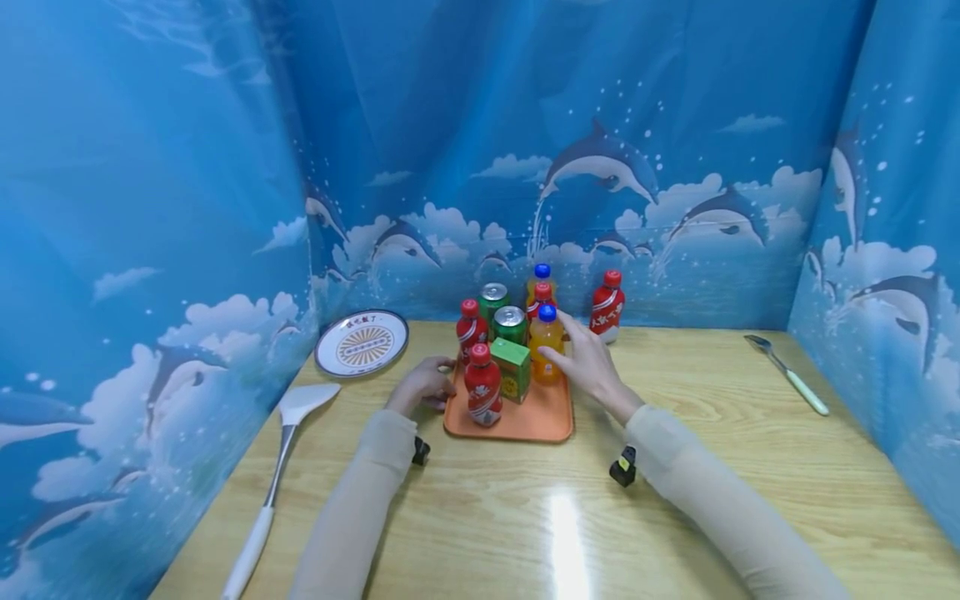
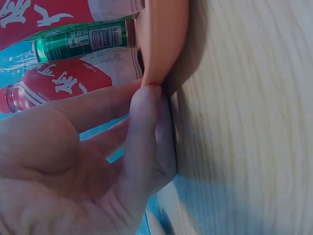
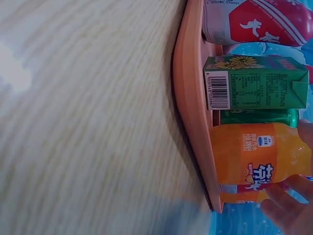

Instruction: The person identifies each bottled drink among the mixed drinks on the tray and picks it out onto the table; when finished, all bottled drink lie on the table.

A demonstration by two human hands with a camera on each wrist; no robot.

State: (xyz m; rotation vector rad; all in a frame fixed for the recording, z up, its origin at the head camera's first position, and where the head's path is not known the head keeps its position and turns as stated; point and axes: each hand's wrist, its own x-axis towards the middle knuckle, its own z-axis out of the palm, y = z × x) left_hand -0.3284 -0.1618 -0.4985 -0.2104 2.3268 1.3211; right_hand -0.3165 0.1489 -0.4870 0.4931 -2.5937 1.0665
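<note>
An orange tray [image 1: 536,423] holds a group of drinks. My left hand [image 1: 423,385] pinches the tray's left rim between thumb and fingers. My right hand [image 1: 588,358] is around the upper part of a blue-capped orange drink bottle [image 1: 546,337], thumb on the near side, fingers on the far side. Left of that bottle stands a green drink carton [image 1: 512,371], with a red-capped red bottle [image 1: 483,392] in front. Another red bottle [image 1: 471,329], two green cans [image 1: 510,323], a third red bottle [image 1: 543,295] and a second blue-capped bottle [image 1: 542,272] stand farther back.
One more red bottle [image 1: 606,308] stands beyond my right hand, off the tray. A white plate [image 1: 362,343] lies back left, above a long-handled spatula [image 1: 279,475]. At the right lies a spoon [image 1: 789,375] with a pale green handle. Dolphin-print curtains [image 1: 465,150] enclose the wooden table.
</note>
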